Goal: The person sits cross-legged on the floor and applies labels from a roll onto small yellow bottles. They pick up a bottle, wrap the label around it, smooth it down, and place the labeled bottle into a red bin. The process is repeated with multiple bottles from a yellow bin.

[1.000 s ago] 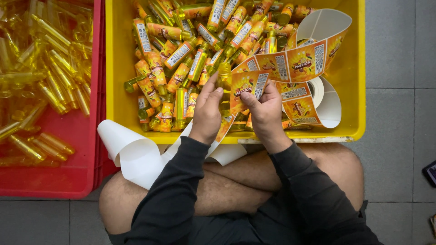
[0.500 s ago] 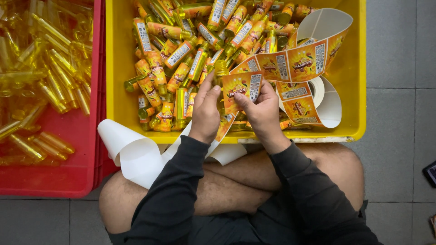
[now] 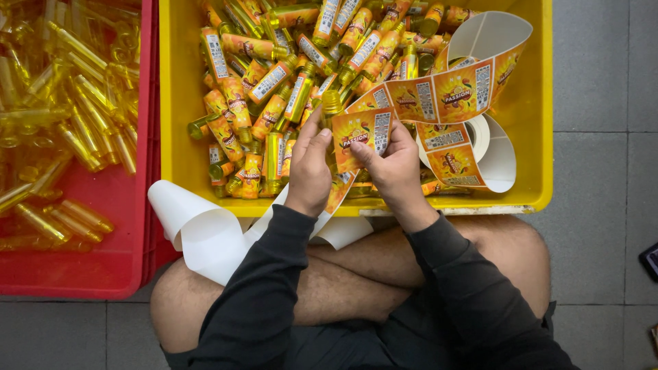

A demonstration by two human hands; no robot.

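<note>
The person sits with legs crossed and bare knees out to each side. Both arms wear dark long sleeves and reach forward, bent at the elbows. The left hand [image 3: 310, 164] is raised with its fingers close together and curled in, thumb side toward the other hand. The right hand [image 3: 392, 164] sits just beside it, with thumb and fingers pinched together. The two hands are very near each other.

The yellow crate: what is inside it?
The yellow crate holds many small labelled bottles and a strip of orange labels on white backing. What lies beneath the pile is covered.
</note>
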